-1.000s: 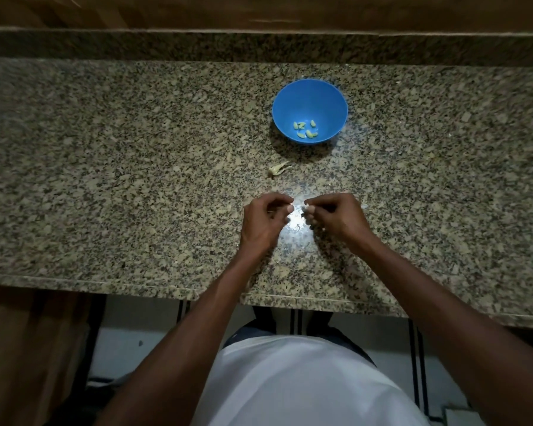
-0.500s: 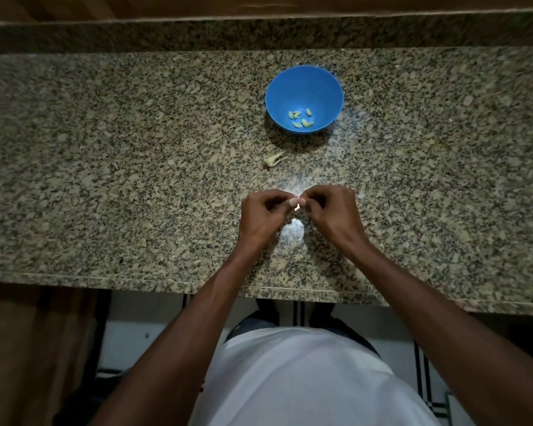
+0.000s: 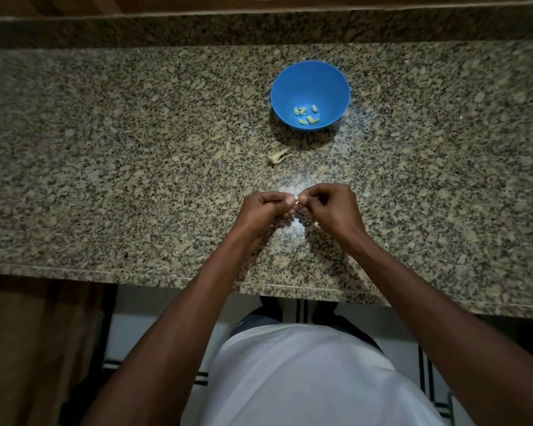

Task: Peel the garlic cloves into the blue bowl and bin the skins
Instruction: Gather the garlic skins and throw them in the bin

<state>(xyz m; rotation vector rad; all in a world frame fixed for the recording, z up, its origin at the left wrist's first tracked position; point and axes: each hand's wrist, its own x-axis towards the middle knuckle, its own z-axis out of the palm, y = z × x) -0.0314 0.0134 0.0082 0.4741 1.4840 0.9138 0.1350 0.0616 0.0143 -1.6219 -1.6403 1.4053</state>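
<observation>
We see both hands meeting over the near-centre of the counter, fingers curled tight. The left hand (image 3: 263,210) and the right hand (image 3: 333,210) each pinch the same small pale garlic clove (image 3: 296,200) at their fingertips; only a sliver of it shows between the thumbs, so we cannot tell how much skin remains on it. Neither hand touches the stone as far as we can judge; a bright patch of reflected light lies on the surface just below them.

Beyond the hands, a loose scrap of garlic skin (image 3: 278,156) lies on the granite counter (image 3: 105,179), between the hands and the blue bowl (image 3: 310,84). The bowl stands upright toward the back of the counter, well apart from the hands. Inside it we count roughly six peeled cloves (image 3: 306,114), clustered on the near side of the bottom.

The counter is speckled tan and black, with a raised granite strip along the back and wood above that. Below the front edge we note a white shirt (image 3: 305,379), pale floor tiles with dark lines, and a brown wooden panel (image 3: 28,348) at the left. The room is dim.
</observation>
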